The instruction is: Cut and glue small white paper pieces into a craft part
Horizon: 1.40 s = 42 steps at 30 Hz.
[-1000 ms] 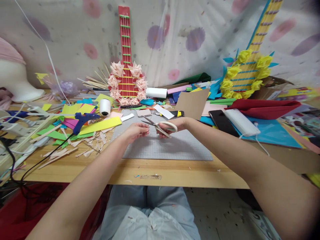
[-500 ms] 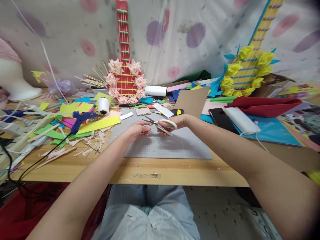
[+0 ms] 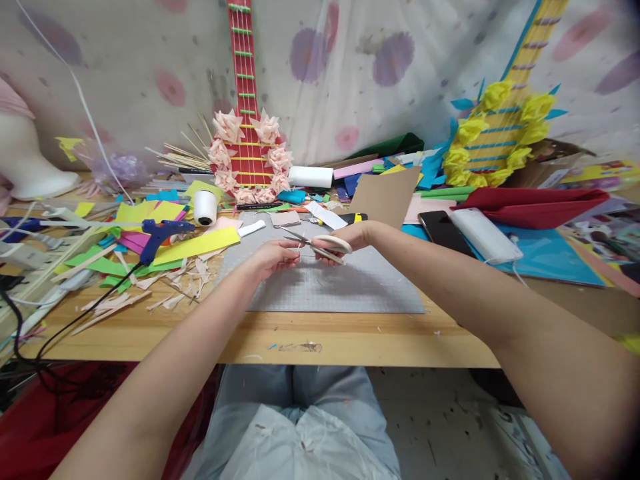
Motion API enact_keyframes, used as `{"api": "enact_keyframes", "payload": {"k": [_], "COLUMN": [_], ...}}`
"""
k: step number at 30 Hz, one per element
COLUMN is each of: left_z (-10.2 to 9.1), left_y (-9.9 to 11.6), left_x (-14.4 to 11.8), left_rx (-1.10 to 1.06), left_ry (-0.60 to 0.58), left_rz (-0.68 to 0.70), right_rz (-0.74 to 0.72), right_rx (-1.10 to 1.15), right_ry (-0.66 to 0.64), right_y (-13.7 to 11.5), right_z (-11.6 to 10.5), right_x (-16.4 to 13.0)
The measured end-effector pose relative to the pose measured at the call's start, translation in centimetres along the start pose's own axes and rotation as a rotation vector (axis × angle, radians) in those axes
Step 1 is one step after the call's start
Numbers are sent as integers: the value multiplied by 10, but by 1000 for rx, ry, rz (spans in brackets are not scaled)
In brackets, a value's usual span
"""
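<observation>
Scissors (image 3: 320,244) with cream handles sit in your right hand (image 3: 350,237), fingers curled through the loops, blades parted and pointing left above the grey cutting mat (image 3: 330,287). Your left hand (image 3: 273,257) is pinched shut just beside the blades on something too small to make out. On the tabletop (image 3: 150,333), a blue glue gun (image 3: 157,235) lies well to the left among paper scraps, and a white thread spool (image 3: 205,208) stands behind it.

Whatever the left hand (image 3: 273,257) pinched was too small to tell. The right hand (image 3: 345,237) hid the scissors' (image 3: 313,241) handle loops. At twelve o'clock, the top edge cut off the red guitar's (image 3: 245,120) neck.
</observation>
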<state>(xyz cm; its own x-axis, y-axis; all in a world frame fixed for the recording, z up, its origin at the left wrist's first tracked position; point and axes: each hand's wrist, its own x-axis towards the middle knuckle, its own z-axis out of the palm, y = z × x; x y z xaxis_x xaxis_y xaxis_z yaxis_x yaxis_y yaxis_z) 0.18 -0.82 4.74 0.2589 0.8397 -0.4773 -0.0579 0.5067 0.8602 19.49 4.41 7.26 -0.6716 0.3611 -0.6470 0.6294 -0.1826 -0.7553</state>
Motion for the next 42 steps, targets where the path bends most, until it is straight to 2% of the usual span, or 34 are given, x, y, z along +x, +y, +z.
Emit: {"api": "enact_keyframes", "payload": {"k": [7, 13, 19, 31, 38, 40, 42], "left_z": [2, -4, -6, -8, -13, -18, -25], "left_y": [-4, -5, -2, 4, 5, 5, 4], "left_x": [7, 11, 14, 17, 14, 11, 9], "left_rx": [-3, 14, 29, 83, 99, 62, 4], "left_ry": [12, 31, 21, 18, 12, 8, 11], "left_rz": [-92, -129, -149, -178, -173, -158, -121], "right_rz": [175, 166, 231, 212, 158, 99, 43], "right_rx": [-159, 10, 193, 233, 165, 75, -105], "right_ry": [54, -71, -159, -70, -145, -80, 89], "right_y": [-9, -4, 3, 10, 12, 13, 16], "right_z": [5, 5, 0, 3, 0, -3, -8], "right_x": [5, 18, 24, 29, 29, 22, 8]}}
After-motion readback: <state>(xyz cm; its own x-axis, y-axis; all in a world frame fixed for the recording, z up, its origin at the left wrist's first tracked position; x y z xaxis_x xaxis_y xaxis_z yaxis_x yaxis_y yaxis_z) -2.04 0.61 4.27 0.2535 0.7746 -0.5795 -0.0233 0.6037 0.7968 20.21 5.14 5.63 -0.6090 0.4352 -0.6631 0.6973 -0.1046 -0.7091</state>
